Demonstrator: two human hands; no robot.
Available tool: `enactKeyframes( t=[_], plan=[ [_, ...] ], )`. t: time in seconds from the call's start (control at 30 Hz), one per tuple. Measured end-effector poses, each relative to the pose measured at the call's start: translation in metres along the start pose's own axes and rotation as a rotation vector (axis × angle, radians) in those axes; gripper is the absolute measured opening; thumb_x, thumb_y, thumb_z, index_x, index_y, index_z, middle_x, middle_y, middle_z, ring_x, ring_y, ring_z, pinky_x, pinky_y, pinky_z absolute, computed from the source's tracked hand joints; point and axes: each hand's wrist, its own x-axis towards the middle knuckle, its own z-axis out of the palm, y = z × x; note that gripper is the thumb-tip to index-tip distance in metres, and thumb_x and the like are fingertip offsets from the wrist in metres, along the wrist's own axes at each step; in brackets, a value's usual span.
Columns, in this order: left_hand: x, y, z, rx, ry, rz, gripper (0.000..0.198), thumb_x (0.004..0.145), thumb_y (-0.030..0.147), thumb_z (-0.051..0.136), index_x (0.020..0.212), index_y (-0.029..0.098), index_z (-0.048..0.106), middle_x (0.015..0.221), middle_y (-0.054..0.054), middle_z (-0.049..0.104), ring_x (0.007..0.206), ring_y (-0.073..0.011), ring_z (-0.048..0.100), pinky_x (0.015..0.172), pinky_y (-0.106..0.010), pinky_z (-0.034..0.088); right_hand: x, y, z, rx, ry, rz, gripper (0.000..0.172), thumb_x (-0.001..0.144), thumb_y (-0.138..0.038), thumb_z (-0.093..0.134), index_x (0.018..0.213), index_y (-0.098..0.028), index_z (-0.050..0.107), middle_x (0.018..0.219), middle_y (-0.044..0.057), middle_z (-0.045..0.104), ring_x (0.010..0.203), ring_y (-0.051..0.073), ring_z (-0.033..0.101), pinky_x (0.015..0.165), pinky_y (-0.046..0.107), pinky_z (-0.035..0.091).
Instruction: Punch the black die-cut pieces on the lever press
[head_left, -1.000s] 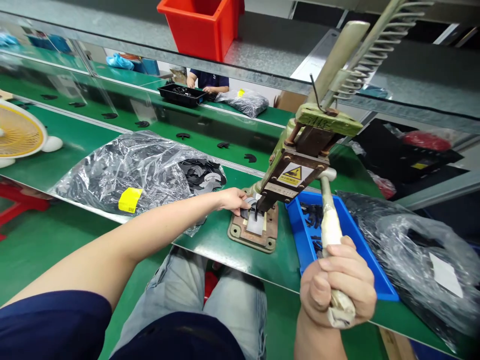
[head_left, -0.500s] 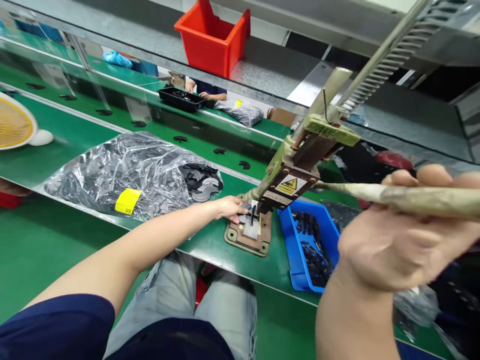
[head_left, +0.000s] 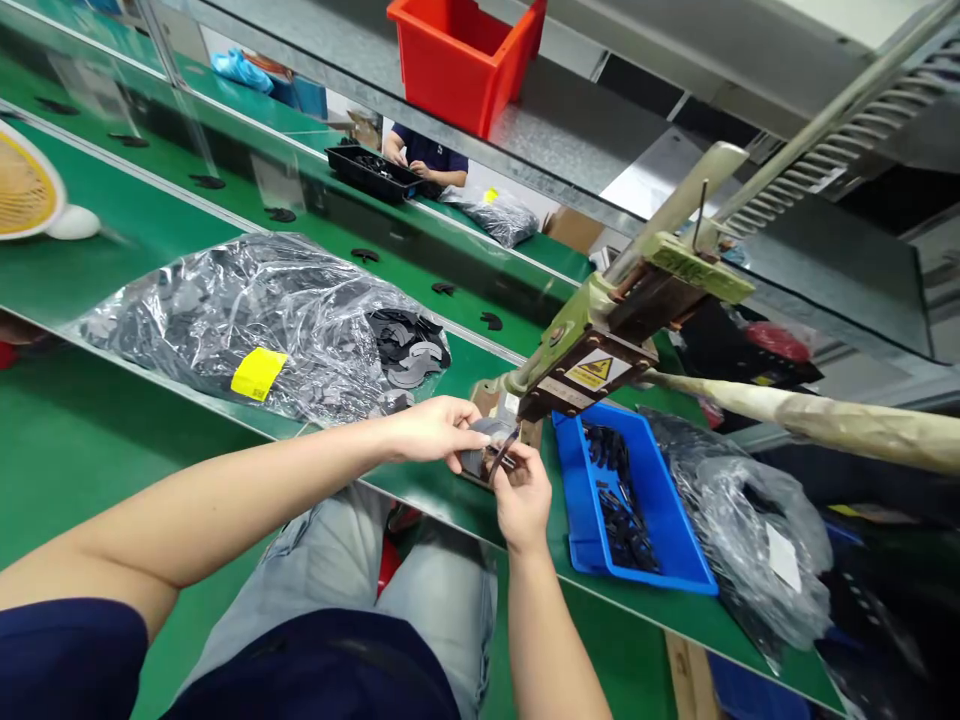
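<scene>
At the base of a green hand press [head_left: 592, 345], my left hand [head_left: 442, 432] pinches a flat grey curved piece [head_left: 474, 460]. My right hand [head_left: 525, 495] meets it there, its thumb and fingers closed on a thin dark curved strip [head_left: 501, 462] at the piece's edge. Whether the strip and the grey piece are joined I cannot tell. My fingers cover most of the press's base plate. The long wrapped lever [head_left: 810, 405] of the press sticks out to the right, with no hand on it.
A clear bag [head_left: 300, 310] of grey and black curved pieces lies left. A blue bin [head_left: 637, 500] with small black parts stands right, beside a plastic bag [head_left: 765, 540]. Dark pieces sit along the green belt [head_left: 315, 235]. A red bin [head_left: 465, 65] rests on the shelf; a co-worker [head_left: 427, 160] sits beyond.
My right hand has let go of the press lever and come down beside my left hand at the press base. The view has shifted slightly.
</scene>
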Motion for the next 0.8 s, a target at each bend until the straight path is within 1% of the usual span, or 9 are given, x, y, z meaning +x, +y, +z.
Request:
enactKeyframes(
  t=[0.17, 0.33, 0.43, 0.5, 0.53, 0.6, 0.67, 0.73, 0.8],
  plan=[
    [-0.012, -0.002, 0.005, 0.069, 0.042, 0.0, 0.043, 0.078, 0.052, 0.086, 0.083, 0.017, 0.06, 0.072, -0.001, 0.07, 0.056, -0.0135, 0.068, 0.049, -0.022, 0.053, -0.007, -0.003, 0.017, 0.014, 0.004, 0.035, 0.022, 0.095, -0.043, 0.064, 0.092, -0.02, 0.062, 0.075, 0.003, 0.066, 0.066, 0.014, 0.064, 0.062, 0.028, 0.055],
    [-0.011, 0.0, -0.002, -0.007, -0.067, -0.11, 0.046, 0.074, 0.053, 0.088, 0.084, 0.017, 0.061, 0.07, 0.0, 0.069, 0.053, -0.0106, 0.062, 0.049, -0.022, 0.052, -0.015, 0.0, 0.015, -0.056, -0.031, -0.008, 0.02, 0.097, -0.04, 0.061, 0.096, -0.02, 0.065, 0.084, 0.004, 0.07, 0.072, 0.015, 0.065, 0.068, 0.03, 0.056],
    [-0.008, 0.0, -0.008, 0.078, -0.045, -0.092, 0.045, 0.075, 0.054, 0.086, 0.084, 0.018, 0.061, 0.069, 0.001, 0.067, 0.054, -0.0117, 0.062, 0.051, -0.023, 0.052, -0.011, -0.003, 0.005, -0.137, -0.083, -0.061, 0.018, 0.096, -0.036, 0.064, 0.105, -0.022, 0.069, 0.093, 0.005, 0.075, 0.082, 0.017, 0.07, 0.077, 0.033, 0.058],
    [-0.01, 0.002, -0.009, 0.182, 0.012, -0.045, 0.041, 0.079, 0.053, 0.082, 0.088, 0.018, 0.062, 0.072, 0.0, 0.067, 0.057, -0.0136, 0.063, 0.054, -0.025, 0.052, -0.007, -0.007, -0.003, -0.192, -0.113, -0.111, 0.018, 0.095, -0.032, 0.065, 0.108, -0.022, 0.071, 0.098, 0.007, 0.077, 0.088, 0.019, 0.072, 0.083, 0.035, 0.058],
    [-0.012, 0.003, -0.008, 0.248, 0.074, 0.002, 0.038, 0.082, 0.052, 0.08, 0.092, 0.018, 0.064, 0.077, -0.001, 0.069, 0.061, -0.0147, 0.065, 0.056, -0.026, 0.053, -0.004, -0.01, -0.007, -0.219, -0.124, -0.137, 0.017, 0.094, -0.031, 0.066, 0.108, -0.023, 0.072, 0.1, 0.007, 0.077, 0.09, 0.019, 0.072, 0.085, 0.036, 0.058],
    [-0.018, 0.008, -0.004, 0.423, 0.233, 0.145, 0.035, 0.085, 0.05, 0.077, 0.1, 0.02, 0.068, 0.092, -0.004, 0.07, 0.075, -0.0169, 0.067, 0.067, -0.028, 0.054, -0.001, -0.014, -0.012, -0.263, -0.141, -0.189, 0.013, 0.094, -0.029, 0.065, 0.103, -0.023, 0.073, 0.097, 0.007, 0.077, 0.091, 0.02, 0.072, 0.085, 0.037, 0.058],
    [-0.024, 0.011, 0.003, 0.614, 0.32, 0.295, 0.03, 0.086, 0.049, 0.077, 0.096, 0.022, 0.07, 0.096, -0.004, 0.069, 0.086, -0.0192, 0.064, 0.078, -0.03, 0.052, 0.0, -0.017, -0.014, -0.294, -0.151, -0.233, 0.013, 0.095, -0.029, 0.064, 0.102, -0.023, 0.073, 0.094, 0.007, 0.076, 0.089, 0.02, 0.071, 0.084, 0.038, 0.057],
    [-0.027, 0.01, 0.009, 0.733, 0.277, 0.366, 0.029, 0.089, 0.047, 0.073, 0.079, 0.021, 0.067, 0.085, -0.003, 0.064, 0.088, -0.0205, 0.06, 0.083, -0.031, 0.048, 0.0, -0.019, -0.014, -0.311, -0.156, -0.269, 0.014, 0.096, -0.028, 0.062, 0.103, -0.023, 0.072, 0.094, 0.008, 0.076, 0.089, 0.021, 0.07, 0.084, 0.039, 0.058],
    [-0.025, 0.005, 0.013, 0.729, 0.221, 0.347, 0.038, 0.093, 0.046, 0.068, 0.066, 0.021, 0.059, 0.073, -0.002, 0.057, 0.081, -0.0193, 0.055, 0.078, -0.03, 0.045, -0.001, -0.019, -0.014, -0.318, -0.158, -0.298, 0.016, 0.096, -0.027, 0.061, 0.106, -0.023, 0.072, 0.097, 0.009, 0.076, 0.091, 0.021, 0.07, 0.085, 0.041, 0.058]
  ],
)
